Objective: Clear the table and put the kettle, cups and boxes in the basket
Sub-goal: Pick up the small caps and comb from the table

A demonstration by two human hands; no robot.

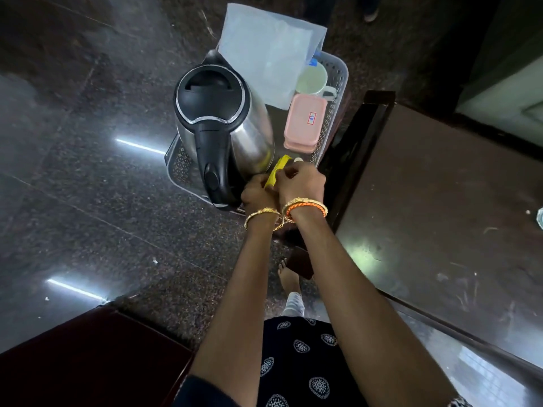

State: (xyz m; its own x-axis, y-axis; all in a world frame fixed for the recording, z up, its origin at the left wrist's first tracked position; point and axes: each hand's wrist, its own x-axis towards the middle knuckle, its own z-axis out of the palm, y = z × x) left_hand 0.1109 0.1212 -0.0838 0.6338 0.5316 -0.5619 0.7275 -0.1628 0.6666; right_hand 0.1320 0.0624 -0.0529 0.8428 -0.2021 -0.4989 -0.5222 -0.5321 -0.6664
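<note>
A grey perforated basket [335, 92] sits on the dark floor beside the table. Inside it stands a steel kettle [226, 124] with a black lid and handle. Behind the kettle leans a white plastic bag [267, 51]. At the basket's right side lie a pale cup [311, 79] and stacked pink lidded boxes [305, 121]. Both hands meet over the basket's near edge on a yellow box [277, 170]. My left hand [257, 192] grips its lower end and my right hand [302, 180] its upper side. The box's lower part is hidden by fingers.
A brown table [440, 207] with a dark raised edge fills the right side, scuffed and bearing a small pale object at its far right edge. A dark red piece of furniture [88, 353] sits at lower left. Polished stone floor [88, 171] lies left of the basket.
</note>
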